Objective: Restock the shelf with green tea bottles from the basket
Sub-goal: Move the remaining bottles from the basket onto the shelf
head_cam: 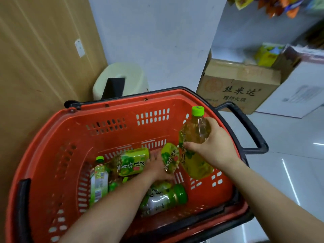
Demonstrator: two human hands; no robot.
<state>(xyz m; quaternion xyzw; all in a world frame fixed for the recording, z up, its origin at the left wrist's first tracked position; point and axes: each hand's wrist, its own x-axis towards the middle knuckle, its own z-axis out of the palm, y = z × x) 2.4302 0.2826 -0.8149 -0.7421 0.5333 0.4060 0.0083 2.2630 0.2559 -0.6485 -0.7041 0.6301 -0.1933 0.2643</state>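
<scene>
Right hand [213, 146] fingers clamp raised bottle [193, 135] near basket rim [175, 92]; left hand [157, 168] fingers clamp second bottle [170, 155].

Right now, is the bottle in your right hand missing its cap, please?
No, the bottle in the right hand carries a bright green cap.

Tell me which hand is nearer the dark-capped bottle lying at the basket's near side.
Left. The left hand, gripping a tilted bottle, is just beyond the dark-capped bottle; the right hand is farther off, gripping the upright bottle.
</scene>
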